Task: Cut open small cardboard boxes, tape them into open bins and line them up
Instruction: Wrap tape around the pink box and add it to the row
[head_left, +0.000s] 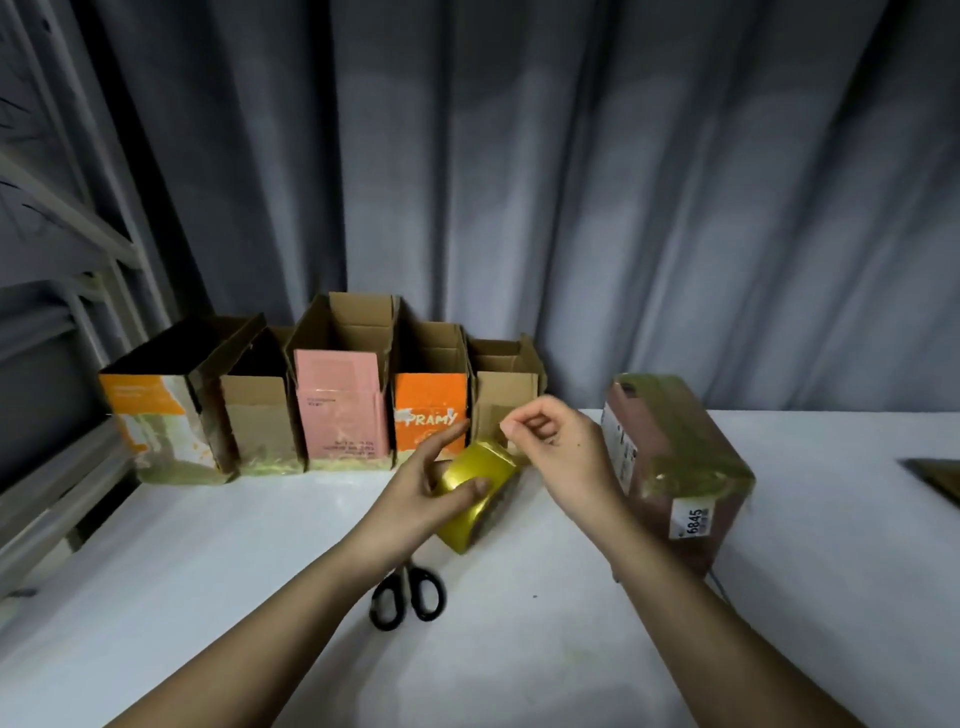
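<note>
Five open-topped cardboard bins (337, 405) line the curtain. Left hand (415, 493) grips yellow tape roll (475, 501) to steady it; right hand (561, 447) pinches, likely the tape end.

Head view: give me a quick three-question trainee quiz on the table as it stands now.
1. How many open bins stand in the row by the curtain?
2. True or false: the scissors are in the right hand.
3. What does the left hand hold? A) tape roll B) scissors C) sealed box

Key: 1. Five. 2. False; they lie on the table. 3. A.
</note>
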